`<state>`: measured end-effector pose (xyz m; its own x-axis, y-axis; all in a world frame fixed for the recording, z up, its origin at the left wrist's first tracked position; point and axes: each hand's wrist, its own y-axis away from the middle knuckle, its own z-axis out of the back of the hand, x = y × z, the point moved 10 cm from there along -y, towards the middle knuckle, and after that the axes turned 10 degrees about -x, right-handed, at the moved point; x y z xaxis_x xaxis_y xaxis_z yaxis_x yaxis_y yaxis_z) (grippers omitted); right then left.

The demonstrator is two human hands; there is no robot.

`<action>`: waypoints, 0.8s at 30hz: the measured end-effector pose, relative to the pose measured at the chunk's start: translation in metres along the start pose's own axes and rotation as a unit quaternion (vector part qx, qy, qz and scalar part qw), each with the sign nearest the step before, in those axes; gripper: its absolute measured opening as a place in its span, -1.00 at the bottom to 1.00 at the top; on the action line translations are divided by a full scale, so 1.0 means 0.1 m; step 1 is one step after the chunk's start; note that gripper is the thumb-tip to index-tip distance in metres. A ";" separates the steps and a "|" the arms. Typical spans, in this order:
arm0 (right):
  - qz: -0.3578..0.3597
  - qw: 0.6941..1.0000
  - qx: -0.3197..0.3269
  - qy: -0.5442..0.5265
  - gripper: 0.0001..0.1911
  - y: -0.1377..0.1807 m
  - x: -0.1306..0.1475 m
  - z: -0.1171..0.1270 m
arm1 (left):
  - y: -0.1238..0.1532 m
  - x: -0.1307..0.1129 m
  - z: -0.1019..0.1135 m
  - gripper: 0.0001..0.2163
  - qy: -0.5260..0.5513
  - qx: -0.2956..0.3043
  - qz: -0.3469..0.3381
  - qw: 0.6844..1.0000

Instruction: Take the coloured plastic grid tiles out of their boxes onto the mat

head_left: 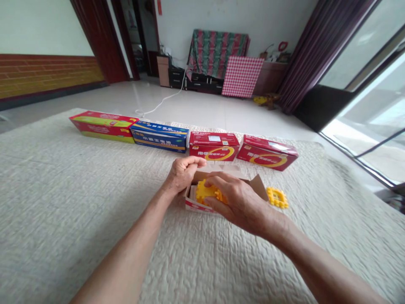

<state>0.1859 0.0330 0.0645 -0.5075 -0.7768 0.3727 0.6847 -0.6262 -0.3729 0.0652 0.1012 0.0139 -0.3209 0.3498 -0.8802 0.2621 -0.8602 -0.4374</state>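
In front of me an open cardboard box [199, 207], white and red outside and brown inside, rests on the quilted cover. My left hand [183, 172] is closed at its back left corner, with fingers curled over the edge; the exact grip is partly hidden. Reaching into the box from the right, my right hand [232, 196] has its thumb and fingers around a yellow notched plastic block [204, 192]. More yellow plastic shows beneath the fingers. One yellow square frame-like block [277, 197] lies on the cover, just right of the box and its raised brown flap [258, 186].
Behind the open box stand a red-and-green box [104, 126], a blue box [160, 136], a red box [214, 146] and another red box [268, 153] in a row. Farther off, a white cable [164, 99] crosses the floor towards a cloth-covered cabinet [202, 80].
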 end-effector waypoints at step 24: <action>-0.118 0.968 -0.177 0.129 -0.76 0.75 -1.16 1.16 | 0.00 0.05 0.01 -0.77 0.000 -0.001 0.008 1.000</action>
<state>0.3565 0.0837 0.0921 -0.7736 -0.5706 0.2756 0.3336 -0.7365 -0.5884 0.0627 0.1028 0.0102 -0.3166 0.3359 -0.8871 0.2693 -0.8649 -0.4236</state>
